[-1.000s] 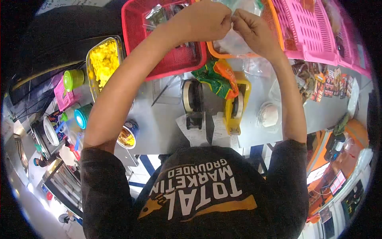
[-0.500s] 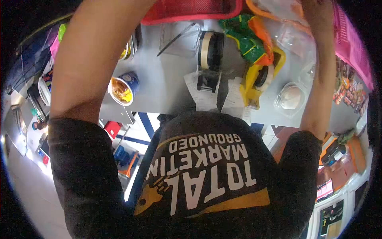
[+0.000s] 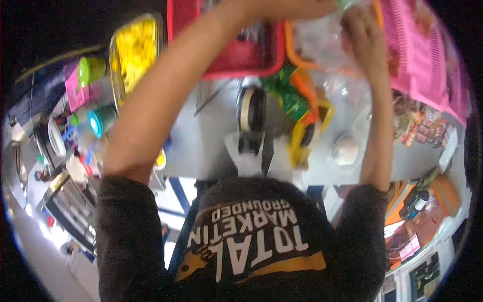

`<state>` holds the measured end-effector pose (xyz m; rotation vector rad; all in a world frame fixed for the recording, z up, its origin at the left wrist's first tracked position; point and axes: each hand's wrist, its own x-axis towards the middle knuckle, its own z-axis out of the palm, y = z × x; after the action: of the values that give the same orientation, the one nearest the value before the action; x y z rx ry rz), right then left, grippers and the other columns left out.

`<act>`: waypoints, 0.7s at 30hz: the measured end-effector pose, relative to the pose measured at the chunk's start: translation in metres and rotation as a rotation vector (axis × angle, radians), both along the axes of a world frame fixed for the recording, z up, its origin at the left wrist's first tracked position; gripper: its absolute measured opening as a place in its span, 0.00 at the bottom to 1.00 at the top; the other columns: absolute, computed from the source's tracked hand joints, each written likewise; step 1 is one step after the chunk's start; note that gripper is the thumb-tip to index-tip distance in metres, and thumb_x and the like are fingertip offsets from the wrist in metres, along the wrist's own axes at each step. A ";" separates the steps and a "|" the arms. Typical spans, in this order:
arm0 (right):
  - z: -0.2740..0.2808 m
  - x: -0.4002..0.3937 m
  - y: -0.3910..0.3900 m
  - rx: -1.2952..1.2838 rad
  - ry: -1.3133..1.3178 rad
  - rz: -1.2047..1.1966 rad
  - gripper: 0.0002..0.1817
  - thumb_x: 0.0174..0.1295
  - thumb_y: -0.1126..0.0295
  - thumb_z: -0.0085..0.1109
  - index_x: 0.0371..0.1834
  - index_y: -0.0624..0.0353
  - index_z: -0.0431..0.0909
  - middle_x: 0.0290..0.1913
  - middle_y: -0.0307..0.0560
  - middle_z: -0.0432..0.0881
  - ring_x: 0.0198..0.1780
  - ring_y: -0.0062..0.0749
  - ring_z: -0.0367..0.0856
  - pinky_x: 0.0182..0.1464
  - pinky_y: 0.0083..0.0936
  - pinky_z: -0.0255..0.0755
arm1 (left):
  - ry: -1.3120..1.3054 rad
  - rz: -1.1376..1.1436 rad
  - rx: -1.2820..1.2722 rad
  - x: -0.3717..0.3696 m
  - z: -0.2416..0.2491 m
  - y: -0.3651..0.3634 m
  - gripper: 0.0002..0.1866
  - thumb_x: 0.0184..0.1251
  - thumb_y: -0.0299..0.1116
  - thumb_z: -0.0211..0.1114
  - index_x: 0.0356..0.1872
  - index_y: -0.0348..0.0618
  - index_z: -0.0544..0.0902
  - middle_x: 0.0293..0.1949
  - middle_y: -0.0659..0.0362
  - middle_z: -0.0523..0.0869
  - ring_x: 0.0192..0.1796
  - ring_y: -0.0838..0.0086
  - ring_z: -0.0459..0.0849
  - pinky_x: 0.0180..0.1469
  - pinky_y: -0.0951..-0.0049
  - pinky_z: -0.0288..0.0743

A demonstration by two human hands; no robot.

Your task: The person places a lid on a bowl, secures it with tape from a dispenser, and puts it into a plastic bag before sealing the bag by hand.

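Left hand (image 3: 307, 7), right hand (image 3: 363, 40) over round-cornered orange basket (image 3: 308, 63), crumpled clear plastic (image 3: 322, 39), fingers' (image 3: 358, 22) spread and hold unclear, smooth counter (image 3: 198, 146) open near edge

Through my remote feed I'm seeing a grey table (image 3: 198, 151) carrying a red basket (image 3: 274, 63), an orange basket (image 3: 290, 48) and a pink basket (image 3: 421, 60) along its far side. Nearer, a black tape dispenser (image 3: 257, 110) and a yellow tape dispenser (image 3: 299, 155) are standing by white papers (image 3: 244, 165); a blurred white bundle (image 3: 346, 150), probably wrapped, is resting rightward.
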<state>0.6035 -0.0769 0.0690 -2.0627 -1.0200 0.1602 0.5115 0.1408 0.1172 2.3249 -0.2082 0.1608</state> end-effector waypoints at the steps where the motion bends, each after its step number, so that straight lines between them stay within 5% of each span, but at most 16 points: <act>1: 0.013 -0.009 0.002 0.094 0.347 0.075 0.15 0.76 0.64 0.43 0.39 0.64 0.76 0.28 0.39 0.75 0.32 0.25 0.75 0.38 0.26 0.71 | -0.016 -0.003 -0.093 -0.009 -0.003 -0.003 0.13 0.66 0.37 0.65 0.46 0.41 0.80 0.41 0.49 0.86 0.40 0.56 0.87 0.41 0.63 0.80; 3: 0.036 -0.021 0.002 0.258 0.750 0.098 0.13 0.73 0.66 0.47 0.32 0.62 0.74 0.27 0.33 0.70 0.32 0.15 0.67 0.34 0.20 0.64 | -0.004 0.015 -0.276 -0.028 -0.004 -0.018 0.12 0.67 0.35 0.65 0.47 0.41 0.78 0.41 0.50 0.85 0.39 0.56 0.86 0.39 0.64 0.80; 5: 0.049 -0.046 0.005 0.329 0.738 -0.068 0.13 0.73 0.67 0.49 0.30 0.61 0.73 0.27 0.31 0.69 0.32 0.13 0.66 0.34 0.19 0.63 | 0.080 0.063 -0.457 -0.043 0.007 -0.039 0.16 0.64 0.35 0.65 0.48 0.39 0.75 0.42 0.48 0.84 0.38 0.52 0.85 0.40 0.62 0.79; 9: 0.054 -0.066 0.007 0.455 0.482 -0.012 0.08 0.70 0.72 0.57 0.31 0.60 0.72 0.28 0.32 0.69 0.32 0.12 0.68 0.34 0.17 0.64 | -0.108 0.203 -0.196 -0.062 0.029 -0.062 0.12 0.64 0.31 0.64 0.46 0.39 0.76 0.38 0.50 0.82 0.36 0.56 0.85 0.37 0.62 0.79; 17: 0.085 -0.099 0.009 0.733 0.754 -0.096 0.08 0.63 0.80 0.65 0.44 0.62 0.79 0.39 0.40 0.83 0.40 0.19 0.82 0.40 0.16 0.78 | -0.098 0.249 -0.322 -0.080 0.052 -0.072 0.12 0.60 0.23 0.65 0.45 0.38 0.76 0.32 0.51 0.81 0.31 0.61 0.84 0.31 0.67 0.78; 21: 0.102 -0.110 0.005 0.627 0.848 -0.113 0.06 0.65 0.77 0.64 0.43 0.62 0.81 0.38 0.40 0.84 0.40 0.17 0.82 0.41 0.16 0.78 | -0.080 0.283 -0.315 -0.094 0.079 -0.071 0.13 0.60 0.22 0.66 0.46 0.38 0.77 0.31 0.52 0.81 0.28 0.65 0.83 0.29 0.69 0.76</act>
<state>0.4938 -0.0723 0.1707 -1.2618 -0.3475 0.5284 0.4171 0.0699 0.1958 2.0251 0.1032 0.3988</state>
